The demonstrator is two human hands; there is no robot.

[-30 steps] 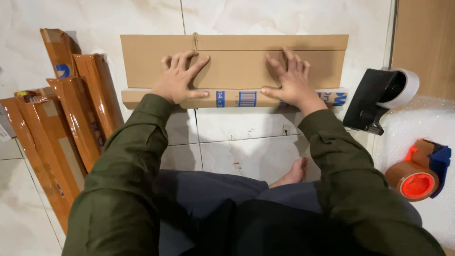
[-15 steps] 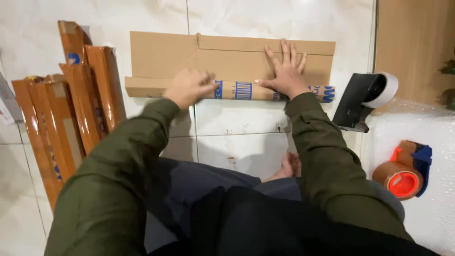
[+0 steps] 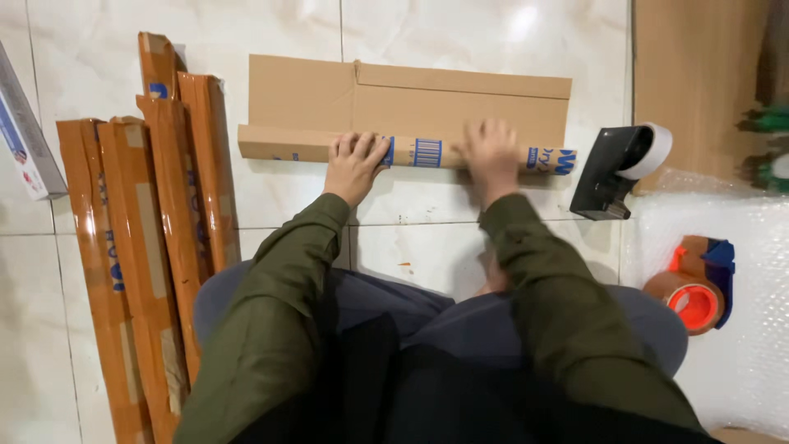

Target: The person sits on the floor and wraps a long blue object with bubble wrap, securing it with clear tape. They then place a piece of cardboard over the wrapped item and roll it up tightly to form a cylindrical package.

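Note:
A long flat brown cardboard sheet (image 3: 460, 103) lies on the tiled floor ahead of me, its near edge folded up into a narrow flap with blue print. My left hand (image 3: 355, 163) rests on that flap left of the middle, fingers curled over it. My right hand (image 3: 491, 152) presses on the flap right of the middle, slightly blurred. Both arms wear dark green sleeves. My knees and one bare foot show below.
Several long taped brown cardboard packages (image 3: 156, 238) lie at the left. A black tape dispenser with a white roll (image 3: 618, 168) stands at the right, an orange tape dispenser (image 3: 694, 288) on bubble wrap (image 3: 740, 353) nearer. A white box (image 3: 25, 140) sits at far left.
Both hands came back from the flat panel to the near folded flap. The flap edge now stands folded under both hands.

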